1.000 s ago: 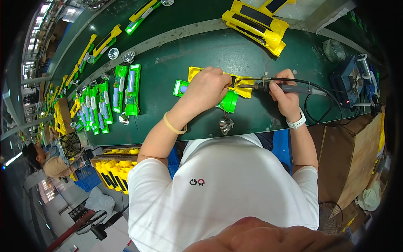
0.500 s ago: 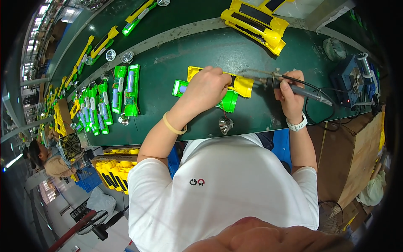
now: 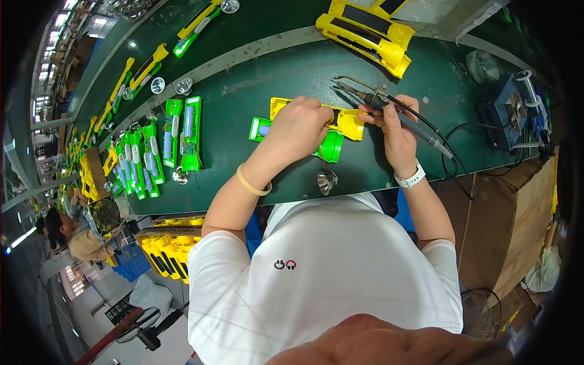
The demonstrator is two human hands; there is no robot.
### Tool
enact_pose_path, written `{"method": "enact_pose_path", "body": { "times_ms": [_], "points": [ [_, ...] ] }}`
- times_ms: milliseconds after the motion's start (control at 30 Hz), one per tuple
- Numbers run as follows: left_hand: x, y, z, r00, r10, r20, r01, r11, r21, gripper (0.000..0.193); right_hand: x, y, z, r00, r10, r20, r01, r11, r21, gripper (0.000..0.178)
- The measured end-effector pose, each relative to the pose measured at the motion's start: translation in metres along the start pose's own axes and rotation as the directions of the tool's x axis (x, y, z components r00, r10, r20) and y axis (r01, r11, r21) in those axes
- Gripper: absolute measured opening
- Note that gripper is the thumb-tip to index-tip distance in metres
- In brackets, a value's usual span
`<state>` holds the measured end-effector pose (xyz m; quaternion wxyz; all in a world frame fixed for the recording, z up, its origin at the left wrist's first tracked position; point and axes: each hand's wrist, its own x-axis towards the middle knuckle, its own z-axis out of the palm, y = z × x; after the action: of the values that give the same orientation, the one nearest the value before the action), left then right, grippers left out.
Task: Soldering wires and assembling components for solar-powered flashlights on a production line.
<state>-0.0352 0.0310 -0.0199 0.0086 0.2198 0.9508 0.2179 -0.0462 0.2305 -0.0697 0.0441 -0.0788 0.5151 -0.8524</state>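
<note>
My left hand [image 3: 298,126] is closed on a yellow flashlight shell [image 3: 351,124], with its fingertips partly hidden. Under that shell lies a green shell half [image 3: 332,147], and a blue-wrapped battery shows at its left end. A wire runs from the green half to a round silver reflector [image 3: 326,181] near the bench edge. In my right hand [image 3: 398,139] is a soldering iron [image 3: 420,129] with a thin feed tube along it. Its tip points up and left, above the bench and beyond the yellow shell, touching nothing.
Several green shells with batteries [image 3: 191,131] stand in a row at left. Yellow shells [image 3: 368,33] lie at the back. A blue soldering station [image 3: 502,112] with a solder spool [image 3: 528,88] stands at right, its cable looping near my right wrist. Another person [image 3: 79,234] sits far left.
My right hand has moved left with the soldering iron, closer to the yellow shell, and the iron's tip has swung up and left. The left hand stays on the shell.
</note>
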Motion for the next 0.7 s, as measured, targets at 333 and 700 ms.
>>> {"method": "enact_pose_path", "body": {
  "times_ms": [333, 700],
  "points": [
    [0.002, 0.002, 0.0, 1.0, -0.005, 0.013, 0.005, 1.0, 0.018, 0.008, 0.0, -0.004, 0.001, 1.0, -0.022, 0.017, 0.022, 0.999, -0.035, 0.024],
    [-0.021, 0.003, -0.045, 0.997, -0.022, -0.078, 0.009, 0.986, -0.166, 0.013, -0.001, -0.005, -0.001, 1.0, -0.003, 0.006, 0.003, 0.999, -0.032, 0.024]
  ]
}}
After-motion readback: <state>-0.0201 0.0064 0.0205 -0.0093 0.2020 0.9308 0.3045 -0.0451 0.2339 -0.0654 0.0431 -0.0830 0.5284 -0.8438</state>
